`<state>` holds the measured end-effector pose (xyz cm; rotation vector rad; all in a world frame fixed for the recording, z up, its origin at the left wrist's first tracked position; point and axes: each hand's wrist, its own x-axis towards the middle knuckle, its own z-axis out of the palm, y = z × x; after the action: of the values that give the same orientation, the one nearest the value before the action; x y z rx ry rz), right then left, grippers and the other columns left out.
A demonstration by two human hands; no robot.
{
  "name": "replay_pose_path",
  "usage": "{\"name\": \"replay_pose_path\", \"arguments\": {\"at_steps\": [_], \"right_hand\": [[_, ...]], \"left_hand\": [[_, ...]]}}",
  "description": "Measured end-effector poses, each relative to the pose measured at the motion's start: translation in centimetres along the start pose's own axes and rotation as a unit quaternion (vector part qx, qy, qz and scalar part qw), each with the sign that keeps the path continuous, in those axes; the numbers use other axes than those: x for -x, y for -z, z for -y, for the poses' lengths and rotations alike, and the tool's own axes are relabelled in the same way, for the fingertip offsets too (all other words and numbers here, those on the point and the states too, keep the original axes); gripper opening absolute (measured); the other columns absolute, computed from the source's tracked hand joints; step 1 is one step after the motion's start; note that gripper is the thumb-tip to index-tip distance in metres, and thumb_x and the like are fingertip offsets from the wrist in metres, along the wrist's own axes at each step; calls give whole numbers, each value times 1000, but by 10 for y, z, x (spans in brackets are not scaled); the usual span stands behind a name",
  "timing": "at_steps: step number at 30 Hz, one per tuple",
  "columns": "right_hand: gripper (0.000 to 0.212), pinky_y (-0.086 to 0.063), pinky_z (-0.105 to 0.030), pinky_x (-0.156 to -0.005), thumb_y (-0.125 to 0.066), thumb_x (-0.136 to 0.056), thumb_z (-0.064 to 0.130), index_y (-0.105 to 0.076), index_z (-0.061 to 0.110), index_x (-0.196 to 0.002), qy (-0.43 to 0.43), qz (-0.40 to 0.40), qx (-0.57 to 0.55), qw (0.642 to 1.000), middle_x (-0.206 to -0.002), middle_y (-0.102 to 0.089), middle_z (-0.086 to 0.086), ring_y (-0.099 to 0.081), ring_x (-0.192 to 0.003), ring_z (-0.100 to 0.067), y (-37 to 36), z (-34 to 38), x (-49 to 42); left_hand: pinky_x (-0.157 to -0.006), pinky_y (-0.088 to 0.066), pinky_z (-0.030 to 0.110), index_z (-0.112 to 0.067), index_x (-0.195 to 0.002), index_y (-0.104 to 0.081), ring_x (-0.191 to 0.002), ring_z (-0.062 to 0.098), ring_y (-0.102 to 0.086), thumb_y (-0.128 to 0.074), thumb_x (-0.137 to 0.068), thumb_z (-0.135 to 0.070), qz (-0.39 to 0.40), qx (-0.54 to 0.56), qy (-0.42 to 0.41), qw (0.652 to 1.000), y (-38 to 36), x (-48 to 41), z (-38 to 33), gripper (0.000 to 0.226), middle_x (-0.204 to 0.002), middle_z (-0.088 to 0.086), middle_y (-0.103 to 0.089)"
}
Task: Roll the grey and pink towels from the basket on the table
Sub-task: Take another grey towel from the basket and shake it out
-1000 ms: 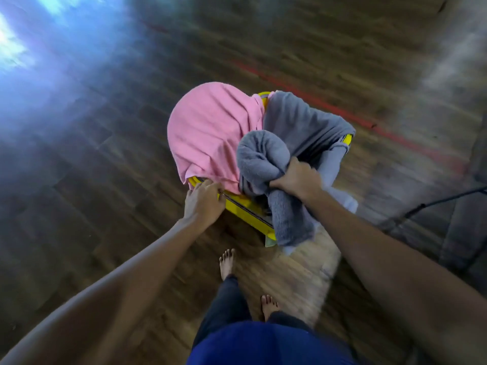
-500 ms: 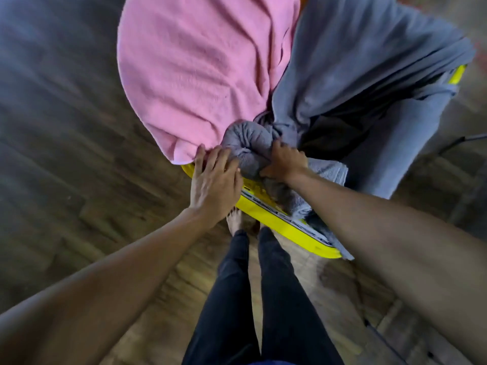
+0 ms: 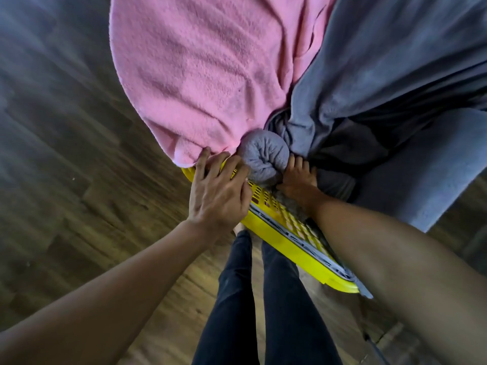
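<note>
Both busy: left hand (image 3: 218, 191) grip spread over yellow basket (image 3: 284, 234) rim; right hand (image 3: 297, 180) grip clutching grey towel (image 3: 263, 160).

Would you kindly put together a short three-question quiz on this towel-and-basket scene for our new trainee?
1. True or false: the pink towel lies folded on a table.
2. Which hand is on the side of the grey towel that trails over the rim of the yellow basket?
A. left hand
B. right hand
3. Fill in: the bunched grey wad sits between the two ____.

Key:
1. False; it drapes over the basket, above a wooden floor.
2. B
3. hands
</note>
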<state>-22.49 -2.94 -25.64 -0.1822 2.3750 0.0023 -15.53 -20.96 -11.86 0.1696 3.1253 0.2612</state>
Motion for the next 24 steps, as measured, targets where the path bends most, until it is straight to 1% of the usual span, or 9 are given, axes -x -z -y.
{"name": "replay_pose_path", "arguments": {"at_steps": [3, 5, 7, 9, 11, 15, 17, 21, 24], "right_hand": [[88, -29, -47, -107, -64, -85, 41, -15, 7, -149, -5, 23, -21, 1000, -145, -32, -13, -33, -134, -33, 17, 2, 11], [72, -30, -48, -106, -58, -89, 39, -25, 9, -146, -5, 55, -65, 996, -144, -34, -14, -32, -135, -34, 36, 0, 26], [57, -34, -48, -104, -54, -90, 38, -39, 13, -139, -1, 76, -111, 991, -141, -40, -16, -39, -132, -35, 51, -3, 43], [46, -43, -43, -95, -51, -86, 41, -54, 15, -123, 20, 83, -145, 986, -129, -54, -17, -52, -122, -35, 64, -6, 69], [37, -47, -39, -83, -48, -85, 41, -62, 15, -108, 46, 76, -178, 980, -116, -62, -16, -60, -109, -35, 72, -8, 101], [27, -53, -41, -83, -55, -88, 38, -65, 21, -105, 4, -36, -292, 956, -107, -69, -11, -65, -101, -32, 84, -15, 173], [19, -51, -41, -87, -59, -87, 25, -68, 21, -104, -8, -97, -338, 936, -106, -69, -7, -64, -101, -28, 82, -23, 206], [19, -48, -39, -89, -61, -84, 9, -69, 15, -99, -72, -227, -366, 900, -99, -64, -6, -61, -95, -26, 65, -47, 258], [25, -47, -39, -92, -64, -81, 4, -67, 12, -105, -138, -271, -376, 875, -105, -60, -8, -59, -99, -28, 36, -67, 286]], "left_hand": [[-111, -27, 50, -15, -99, -68, -108, 27, -57, -44, -89, -25, 20, -12, 4, 1000, 4, 0, -1, 27, -111, 3, -64], [-111, -28, 50, -14, -99, -67, -106, 27, -58, -43, -90, -25, 28, -6, 6, 1000, 8, -2, -2, 27, -109, 4, -64], [-112, -27, 49, -14, -99, -65, -105, 27, -58, -44, -91, -25, 29, 15, 15, 999, 13, -1, -4, 25, -107, 5, -63], [-114, -25, 48, -14, -100, -64, -104, 26, -57, -46, -92, -26, 38, 31, 34, 998, 20, 0, -8, 23, -105, 4, -62], [-115, -22, 47, -16, -100, -63, -104, 26, -57, -45, -91, -27, 58, 44, 51, 996, 27, 6, -16, 23, -102, 3, -62], [-115, -21, 46, -17, -96, -64, -102, 25, -56, -43, -87, -28, 72, 98, 44, 992, 40, 19, -44, 25, -96, 2, -63], [-114, -24, 47, -18, -97, -64, -102, 24, -57, -43, -85, -29, 85, 121, 26, 989, 44, 29, -59, 27, -94, 1, -63], [-113, -25, 46, -20, -103, -65, -104, 25, -58, -48, -83, -26, 124, 152, -30, 980, 45, 46, -89, 27, -99, 1, -64], [-113, -25, 44, -18, -112, -65, -108, 26, -56, -48, -82, -27, 164, 172, -83, 968, 43, 58, -114, 36, -107, 3, -64]]}}
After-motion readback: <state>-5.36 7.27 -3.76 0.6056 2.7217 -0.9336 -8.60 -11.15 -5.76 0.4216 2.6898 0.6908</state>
